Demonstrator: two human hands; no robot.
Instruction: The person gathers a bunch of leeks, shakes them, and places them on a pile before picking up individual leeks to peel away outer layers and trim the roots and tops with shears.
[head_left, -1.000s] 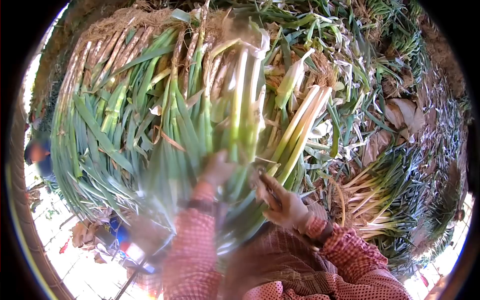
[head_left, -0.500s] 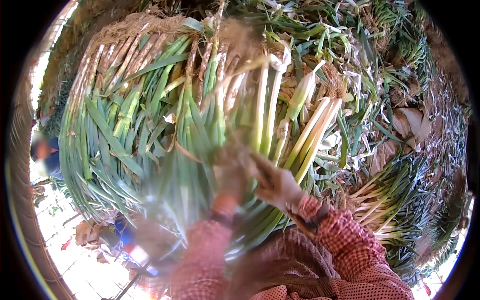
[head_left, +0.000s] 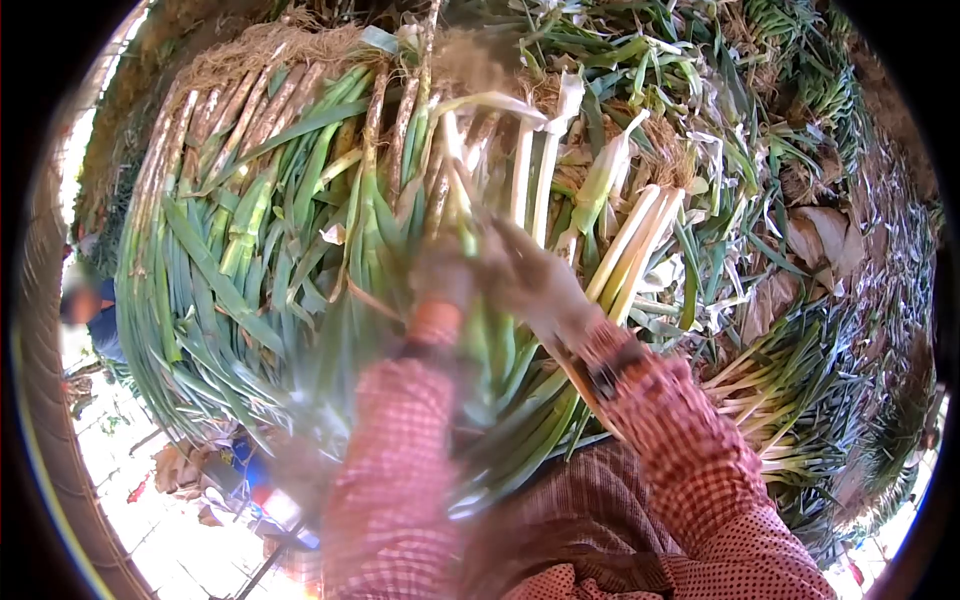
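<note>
Both my hands work close together over a heap of long green onions, smeared by motion. My left hand is closed around a green onion, whose pale upper shaft points away from me and whose green leaves hang below. Right beside it, my right hand has its fingers drawn together at the same stalk; what they pinch is too blurred to make out. A thin brown strip runs below my right wrist. Cleaned white stalks lie to the right of my hands.
Uncleaned green onions with muddy shafts and roots are stacked at left. Stripped leaves pile up at the back right. Another bunch of thin onions lies at right. A person is at the far left edge.
Both hands have moved away from me, up along the stalks. A pale shaft now shows above my hands. The cleaned stalks at right have barely moved.
</note>
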